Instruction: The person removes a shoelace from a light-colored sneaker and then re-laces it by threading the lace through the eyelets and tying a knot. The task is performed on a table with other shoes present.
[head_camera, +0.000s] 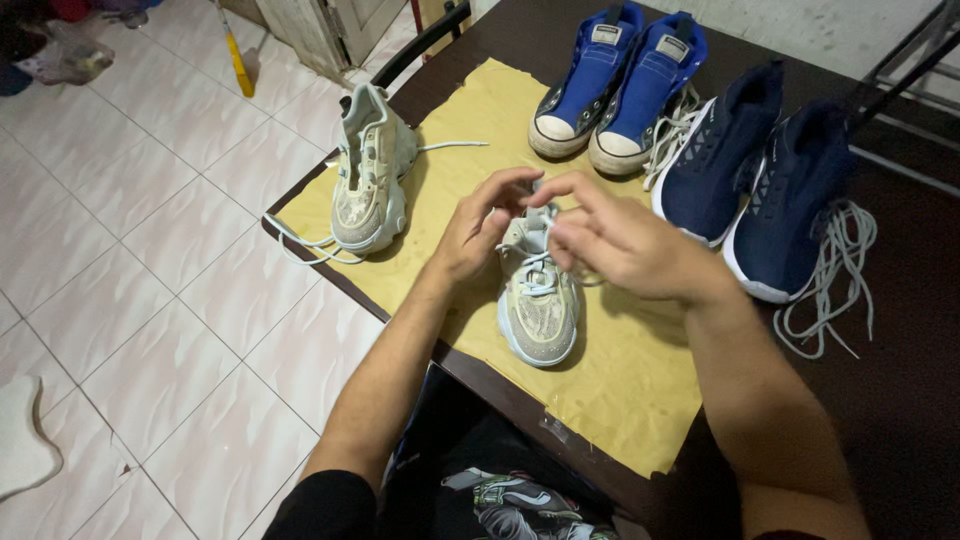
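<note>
A pale beige sneaker (540, 305) lies on a yellow cloth (620, 380), toe towards me. Both of my hands work at its upper end. My left hand (478, 228) pinches the white lace at the shoe's collar. My right hand (618, 240) grips the lace from the other side, its fingers curled over the tongue. The lace ends are partly hidden by my fingers. The matching beige sneaker (368, 175) stands at the cloth's left edge with its white laces trailing loose over the table edge.
A pair of blue canvas high-tops (620, 80) and a pair of navy sneakers (760, 180) with loose grey laces (835, 270) stand on the dark table (900, 400). White tiled floor (150, 260) lies on the left. A chair back (425, 40) is at the far edge.
</note>
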